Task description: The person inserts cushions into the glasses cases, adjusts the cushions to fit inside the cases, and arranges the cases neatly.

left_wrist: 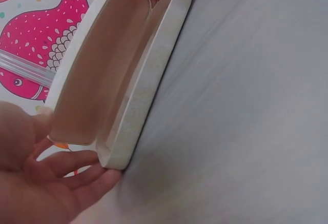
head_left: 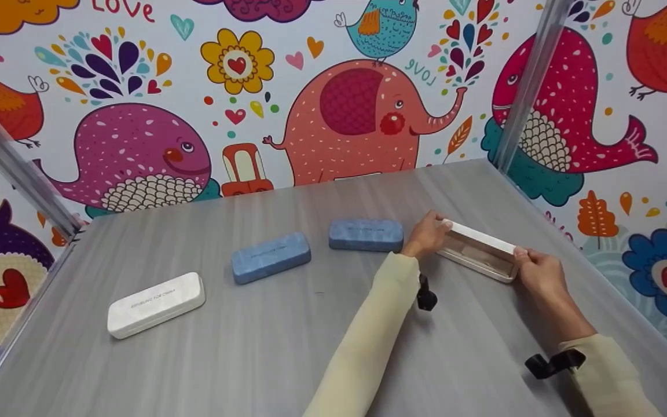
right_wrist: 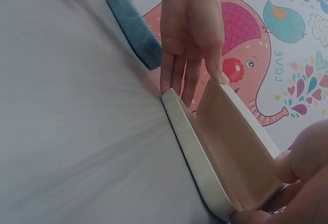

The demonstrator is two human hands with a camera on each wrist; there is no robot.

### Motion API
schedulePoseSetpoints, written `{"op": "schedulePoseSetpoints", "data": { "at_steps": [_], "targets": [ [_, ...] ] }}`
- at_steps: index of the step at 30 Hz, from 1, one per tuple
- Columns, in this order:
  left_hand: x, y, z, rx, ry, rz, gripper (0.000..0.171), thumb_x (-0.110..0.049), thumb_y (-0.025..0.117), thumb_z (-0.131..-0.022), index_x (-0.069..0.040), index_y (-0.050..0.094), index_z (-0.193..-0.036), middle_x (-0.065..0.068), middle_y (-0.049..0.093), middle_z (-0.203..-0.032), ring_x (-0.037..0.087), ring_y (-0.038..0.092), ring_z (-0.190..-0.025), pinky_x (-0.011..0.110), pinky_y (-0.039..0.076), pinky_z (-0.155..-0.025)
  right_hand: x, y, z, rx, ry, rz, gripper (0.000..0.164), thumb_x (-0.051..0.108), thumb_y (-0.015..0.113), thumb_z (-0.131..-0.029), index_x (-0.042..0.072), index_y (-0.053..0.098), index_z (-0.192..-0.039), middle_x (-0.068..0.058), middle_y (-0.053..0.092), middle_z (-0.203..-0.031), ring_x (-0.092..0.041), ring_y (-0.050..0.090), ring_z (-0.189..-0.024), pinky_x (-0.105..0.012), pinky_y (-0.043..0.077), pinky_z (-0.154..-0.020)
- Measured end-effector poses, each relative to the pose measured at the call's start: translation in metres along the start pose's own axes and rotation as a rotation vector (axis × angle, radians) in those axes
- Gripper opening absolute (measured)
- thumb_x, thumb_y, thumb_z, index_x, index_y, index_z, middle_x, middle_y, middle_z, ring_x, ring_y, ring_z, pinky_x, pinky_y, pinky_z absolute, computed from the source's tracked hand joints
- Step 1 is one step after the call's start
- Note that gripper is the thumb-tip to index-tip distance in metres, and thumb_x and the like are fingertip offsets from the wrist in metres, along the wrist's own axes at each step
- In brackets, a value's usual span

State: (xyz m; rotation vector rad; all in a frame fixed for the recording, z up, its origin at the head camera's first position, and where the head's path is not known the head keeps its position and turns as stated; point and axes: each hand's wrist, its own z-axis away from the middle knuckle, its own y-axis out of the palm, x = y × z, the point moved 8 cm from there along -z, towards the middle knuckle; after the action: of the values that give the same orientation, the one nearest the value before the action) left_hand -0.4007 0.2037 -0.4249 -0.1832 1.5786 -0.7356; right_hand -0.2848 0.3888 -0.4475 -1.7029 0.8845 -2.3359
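Note:
A white glasses case (head_left: 481,236) with a tan lining lies on the right part of the table, its lid raised. At its left end my left hand (head_left: 426,236) grips it, thumb on the lid's edge and fingers along the lower half. My right hand (head_left: 543,279) holds the opposite end, its thumb also at the lid's edge. In the left wrist view the case's lower shell (left_wrist: 151,85) sits on the table with the lid tilted back. The right wrist view shows the tan inside of the lid (right_wrist: 233,142) between both hands.
Left of my hands lie two blue closed glasses cases, one nearer (head_left: 271,258) and one farther right (head_left: 366,234). A closed white case (head_left: 157,305) rests at the table's left. Behind the grey table (head_left: 287,359) stand printed walls with clear corner strips (head_left: 533,81).

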Motion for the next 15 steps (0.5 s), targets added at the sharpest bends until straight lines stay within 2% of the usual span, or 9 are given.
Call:
{"op": "schedulePoseSetpoints", "data": {
  "at_steps": [3, 9, 15],
  "targets": [
    [0.0023, 0.0003, 0.0003, 0.003, -0.007, -0.017, 0.027, -0.027, 0.048, -0.095, -0.012, 0.051, -0.118, 0.007, 0.058, -0.119, 0.017, 0.054, -0.110, 0.029, 0.043, -0.094, 0.0004, 0.0005, 0.0003, -0.027, -0.029, 0.018, 0.066, 0.049, 0.028, -0.096, 0.000, 0.030, -0.140, -0.024, 0.037, -0.138, -0.032, 0.036, -0.118, -0.049, 0.029, -0.107],
    [-0.0012, 0.0003, -0.0006, 0.026, 0.034, -0.043, 0.035, -0.027, 0.047, -0.096, -0.007, 0.055, -0.123, 0.007, 0.060, -0.121, 0.017, 0.055, -0.112, 0.026, 0.042, -0.097, -0.0008, -0.0005, 0.0005, -0.034, -0.043, 0.028, 0.065, 0.048, 0.029, -0.096, 0.000, 0.031, -0.140, -0.022, 0.039, -0.133, -0.031, 0.036, -0.115, -0.046, 0.033, -0.101],
    [0.0039, 0.0021, -0.0014, 0.046, -0.003, 0.047, 0.032, -0.026, 0.049, -0.095, -0.008, 0.059, -0.119, 0.005, 0.065, -0.108, 0.010, 0.053, -0.089, 0.024, 0.046, -0.084, -0.0011, 0.0000, 0.0020, -0.008, -0.047, 0.027, 0.066, 0.049, 0.029, -0.096, 0.001, 0.030, -0.141, -0.019, 0.039, -0.124, -0.030, 0.037, -0.112, -0.036, 0.034, -0.084]
  ]
}}
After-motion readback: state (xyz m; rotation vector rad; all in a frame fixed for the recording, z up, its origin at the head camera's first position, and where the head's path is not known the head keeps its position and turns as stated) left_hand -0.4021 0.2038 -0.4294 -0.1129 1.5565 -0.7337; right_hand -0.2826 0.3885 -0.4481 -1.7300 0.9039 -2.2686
